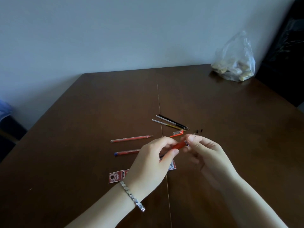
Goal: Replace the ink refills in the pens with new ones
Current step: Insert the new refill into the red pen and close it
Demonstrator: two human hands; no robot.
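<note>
My left hand (153, 160) grips a red pen barrel (179, 145) above the brown table (82, 129). My right hand (204, 150) pinches the barrel's right end, where a small tip piece shows between the fingertips. A clear red pen (130, 139) lies to the left, and a second red pen with a blue end (126, 152) lies below it, partly hidden by my left hand. Three loose refills (171, 123) lie side by side further back. A red cap (178, 133) and two tiny dark caps (199, 130) rest near my fingers.
A red and white refill wrapper (117, 176) lies under my left wrist, its other end showing at right. A clear plastic bag (235, 63) with pale lumps stands at the far right corner. A dark chair is beyond the right edge.
</note>
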